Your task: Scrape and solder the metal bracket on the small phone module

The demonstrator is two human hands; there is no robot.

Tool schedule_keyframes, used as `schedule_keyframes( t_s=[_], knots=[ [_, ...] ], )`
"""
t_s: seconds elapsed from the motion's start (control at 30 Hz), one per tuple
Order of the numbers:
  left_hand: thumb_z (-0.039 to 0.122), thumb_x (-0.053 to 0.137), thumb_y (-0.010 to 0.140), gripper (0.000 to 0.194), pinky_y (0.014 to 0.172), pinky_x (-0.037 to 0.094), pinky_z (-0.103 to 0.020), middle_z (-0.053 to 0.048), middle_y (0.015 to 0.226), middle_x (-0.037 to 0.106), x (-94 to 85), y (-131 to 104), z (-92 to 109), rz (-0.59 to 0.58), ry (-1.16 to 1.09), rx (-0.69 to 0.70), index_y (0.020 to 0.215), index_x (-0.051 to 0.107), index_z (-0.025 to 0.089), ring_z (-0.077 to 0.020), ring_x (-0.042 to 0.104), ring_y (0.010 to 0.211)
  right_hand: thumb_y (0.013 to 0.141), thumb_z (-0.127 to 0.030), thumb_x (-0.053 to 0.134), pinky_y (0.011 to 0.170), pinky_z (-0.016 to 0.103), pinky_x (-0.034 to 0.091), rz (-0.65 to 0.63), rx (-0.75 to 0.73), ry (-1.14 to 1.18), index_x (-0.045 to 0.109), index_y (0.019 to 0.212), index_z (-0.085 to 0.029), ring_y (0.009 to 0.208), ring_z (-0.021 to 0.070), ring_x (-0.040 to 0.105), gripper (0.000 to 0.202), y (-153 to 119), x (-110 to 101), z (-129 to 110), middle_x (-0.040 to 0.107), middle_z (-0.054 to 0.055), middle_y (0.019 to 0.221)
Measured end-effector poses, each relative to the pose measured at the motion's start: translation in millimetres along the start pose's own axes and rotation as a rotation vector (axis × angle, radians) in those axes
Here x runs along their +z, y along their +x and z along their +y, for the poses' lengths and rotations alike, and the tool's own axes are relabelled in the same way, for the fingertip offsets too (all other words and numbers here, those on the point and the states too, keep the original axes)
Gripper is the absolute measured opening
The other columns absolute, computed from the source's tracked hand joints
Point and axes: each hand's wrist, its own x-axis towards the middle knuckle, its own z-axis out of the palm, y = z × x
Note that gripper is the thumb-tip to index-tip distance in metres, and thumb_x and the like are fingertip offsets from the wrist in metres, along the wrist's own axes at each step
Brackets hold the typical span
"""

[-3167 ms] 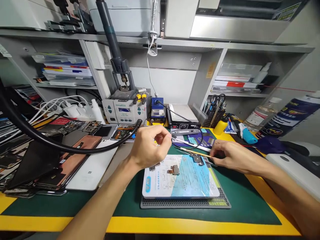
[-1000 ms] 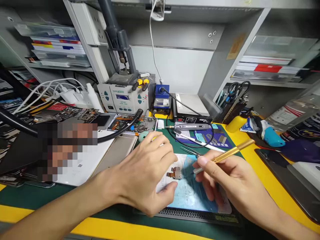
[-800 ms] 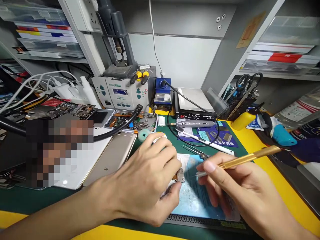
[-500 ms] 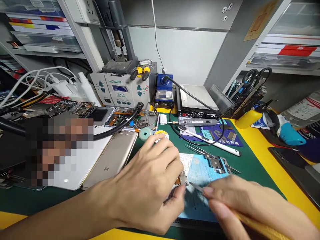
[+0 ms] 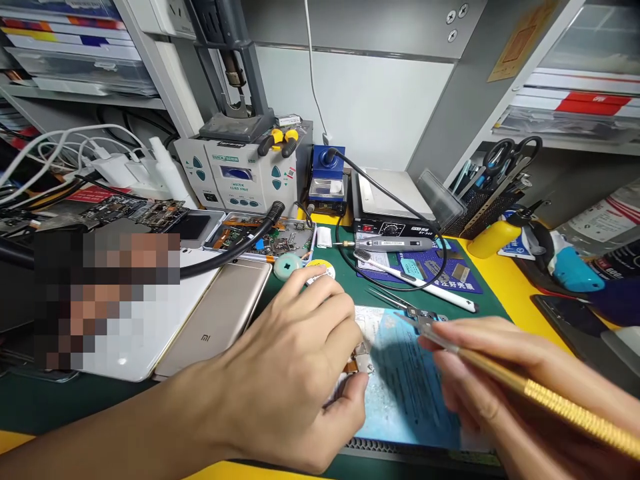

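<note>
Small metal module (image 5: pixel 364 361), between the far and near edges of the blue-and-white box (image 5: pixel 413 393): presumably light and stiff, its orange ribbon (image 5: pixel 351 366) fragile; best held by the metal sides. Left hand (image 5: pixel 305 360), narrowed beside it, grip hidden; right hand (image 5: pixel 510 415) pinches a gold-handled blade (image 5: pixel 575 404).

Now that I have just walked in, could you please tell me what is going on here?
The person's left hand is curled around a small metal part with a copper-coloured flex cable, on a white-and-blue box. The right hand holds a gold-handled craft knife, its blade clear of that part.
</note>
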Motion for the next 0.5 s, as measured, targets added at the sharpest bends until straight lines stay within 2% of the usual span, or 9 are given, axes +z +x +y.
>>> schedule_keyframes(
  t_s=[0.07, 0.13, 0.3, 0.37, 0.43, 0.5],
  knots=[
    [0.023, 0.062, 0.084, 0.003, 0.098, 0.047, -0.058, -0.007, 0.081, 0.063, 0.1, 0.5, -0.1, 0.004, -0.002, 0.000, 0.085, 0.064, 0.021, -0.0273, 0.056, 0.085, 0.090, -0.040, 0.075, 0.040, 0.026, 0.059, 0.028, 0.116, 0.048, 0.077, 0.105, -0.038, 0.045, 0.0195, 0.068, 0.015, 5.0, -2.7, -4.5, 0.076, 0.002, 0.070],
    [0.022, 0.062, 0.085, 0.002, 0.099, 0.045, -0.057, -0.007, 0.082, 0.062, 0.5, 0.7, -0.3, 0.007, -0.014, -0.001, 0.085, 0.064, 0.020, -0.0268, 0.054, 0.086, 0.091, -0.041, 0.074, 0.035, 0.022, 0.057, -0.047, 0.188, 0.178, 0.077, 0.102, -0.036, 0.040, 0.0173, 0.065, 0.013, 8.8, -4.8, -5.5, 0.072, -0.001, 0.060],
    [0.018, 0.063, 0.083, 0.003, 0.086, 0.045, -0.047, -0.006, 0.080, 0.061, 0.6, 2.5, -1.8, 0.025, -0.048, -0.001, 0.080, 0.062, 0.018, -0.0238, 0.052, 0.083, 0.095, -0.037, 0.071, 0.040, 0.025, 0.060, -0.245, 0.352, 0.503, 0.073, 0.117, -0.032, 0.055, 0.0206, 0.070, 0.023, 13.6, -12.9, 0.0, 0.075, 0.004, 0.075],
    [0.018, 0.063, 0.082, 0.003, 0.084, 0.044, -0.045, -0.005, 0.079, 0.061, 0.6, 3.7, -2.7, 0.034, -0.045, -0.009, 0.079, 0.062, 0.018, -0.0229, 0.051, 0.081, 0.098, -0.038, 0.067, 0.041, 0.025, 0.059, -0.257, 0.327, 0.560, 0.075, 0.110, -0.031, 0.055, 0.0197, 0.067, 0.016, 13.7, -14.7, -0.9, 0.070, 0.002, 0.068],
    [0.018, 0.064, 0.081, 0.002, 0.083, 0.044, -0.045, -0.005, 0.079, 0.061, 1.3, 4.3, -3.5, 0.050, -0.040, -0.029, 0.080, 0.062, 0.018, -0.0230, 0.051, 0.081, 0.098, -0.040, 0.066, 0.042, 0.023, 0.058, -0.198, 0.300, 0.460, 0.076, 0.105, -0.031, 0.053, 0.0180, 0.066, 0.015, 13.0, -14.3, -4.1, 0.069, 0.001, 0.065],
    [0.018, 0.065, 0.080, 0.002, 0.083, 0.044, -0.045, -0.005, 0.080, 0.062, 2.8, 3.8, -4.0, 0.073, -0.038, -0.053, 0.081, 0.064, 0.017, -0.0235, 0.052, 0.082, 0.099, -0.040, 0.065, 0.040, 0.021, 0.057, -0.201, 0.246, 0.349, 0.075, 0.112, -0.034, 0.053, 0.0177, 0.068, 0.018, 11.5, -11.9, -7.6, 0.073, 0.001, 0.070]
  ],
)
